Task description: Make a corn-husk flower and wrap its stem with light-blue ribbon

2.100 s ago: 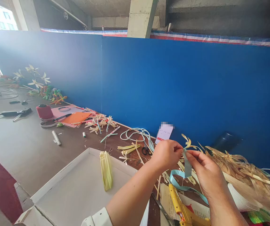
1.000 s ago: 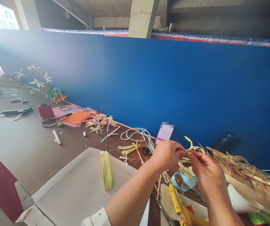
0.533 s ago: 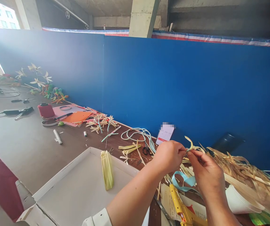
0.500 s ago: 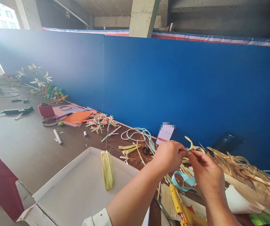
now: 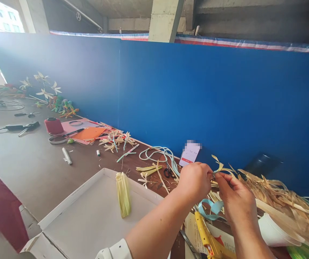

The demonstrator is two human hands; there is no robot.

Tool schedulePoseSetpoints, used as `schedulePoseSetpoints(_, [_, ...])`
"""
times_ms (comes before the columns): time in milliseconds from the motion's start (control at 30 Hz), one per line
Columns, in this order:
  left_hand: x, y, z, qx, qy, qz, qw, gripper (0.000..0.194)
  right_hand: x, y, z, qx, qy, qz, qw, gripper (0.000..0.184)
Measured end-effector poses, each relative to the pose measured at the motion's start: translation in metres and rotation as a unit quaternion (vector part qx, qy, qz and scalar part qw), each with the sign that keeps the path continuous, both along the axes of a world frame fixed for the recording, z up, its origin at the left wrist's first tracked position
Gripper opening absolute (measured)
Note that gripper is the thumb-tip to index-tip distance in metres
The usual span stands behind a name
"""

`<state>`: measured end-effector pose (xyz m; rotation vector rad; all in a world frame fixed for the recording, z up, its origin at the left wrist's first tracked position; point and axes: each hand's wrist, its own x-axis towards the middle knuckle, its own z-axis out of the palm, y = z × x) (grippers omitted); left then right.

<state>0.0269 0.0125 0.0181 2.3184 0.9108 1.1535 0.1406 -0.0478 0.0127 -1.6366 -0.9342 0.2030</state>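
Observation:
My left hand [image 5: 194, 180] and my right hand [image 5: 235, 190] meet fingertip to fingertip at the right of the view. Between them they pinch a small corn husk flower [image 5: 218, 164], its pale yellow petals curling up above the fingers. A light blue ribbon [image 5: 210, 209] is wrapped at the flower's base and hangs in a loop below my hands. Most of the flower's stem is hidden by the fingers. Under my right wrist lies a yellow hot glue gun [image 5: 204, 232] on a printed sheet. Behind my left hand a phone [image 5: 190, 154] showing a timer leans on the blue partition.
A white box lid [image 5: 76, 219] holds a folded husk [image 5: 123, 196]. Dried husks [image 5: 281, 196] and a white cup [image 5: 277, 230] lie at right. Black scissors [image 5: 167, 172], blue cord [image 5: 154, 154], husk flowers, a red thread spool [image 5: 53, 126] and orange paper [image 5: 91, 133] line the partition.
The ribbon's short hanging flap has gone up against the flower's base, and its loop has shifted. Both hands stay pinched together while the flower's petals turn slightly.

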Motion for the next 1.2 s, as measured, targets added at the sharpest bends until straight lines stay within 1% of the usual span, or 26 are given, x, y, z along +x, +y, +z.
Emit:
schedulePoseSetpoints(133, [0.004, -0.001, -0.001, 0.007, -0.002, 0.010, 1.000, 0.023, 0.000, -0.001, 0.000, -0.046, -0.006, -0.036, 0.998, 0.038])
schedulePoseSetpoints(233, [0.004, -0.002, -0.001, 0.014, -0.006, 0.013, 1.000, 0.023, 0.001, -0.002, -0.001, -0.059, -0.025, -0.046, 0.997, 0.041])
schedulePoseSetpoints(400, [0.004, -0.003, -0.002, 0.027, -0.008, 0.020, 0.999, 0.024, 0.002, -0.002, -0.001, -0.046, -0.058, -0.050, 0.996, 0.042])
schedulePoseSetpoints(600, [0.004, -0.004, -0.001, 0.034, 0.008, 0.031, 0.999, 0.026, 0.002, -0.002, 0.001, -0.030, -0.100, -0.060, 0.993, 0.036])
schedulePoseSetpoints(733, [0.005, -0.005, -0.002, 0.051, 0.015, 0.044, 0.998, 0.024, 0.005, -0.002, 0.000, -0.029, -0.129, -0.064, 0.989, 0.035])
schedulePoseSetpoints(867, [0.007, -0.006, -0.004, 0.061, 0.015, 0.052, 0.997, 0.022, 0.000, -0.002, 0.002, -0.038, -0.105, -0.057, 0.992, 0.034])
schedulePoseSetpoints(967, [0.009, -0.006, -0.006, 0.060, 0.017, 0.056, 0.996, 0.022, -0.004, -0.003, 0.004, -0.036, -0.088, -0.065, 0.993, 0.032])
schedulePoseSetpoints(1200, [0.009, -0.008, -0.006, 0.081, 0.021, 0.061, 0.995, 0.023, -0.009, -0.001, 0.006, -0.042, -0.062, -0.076, 0.994, 0.030])
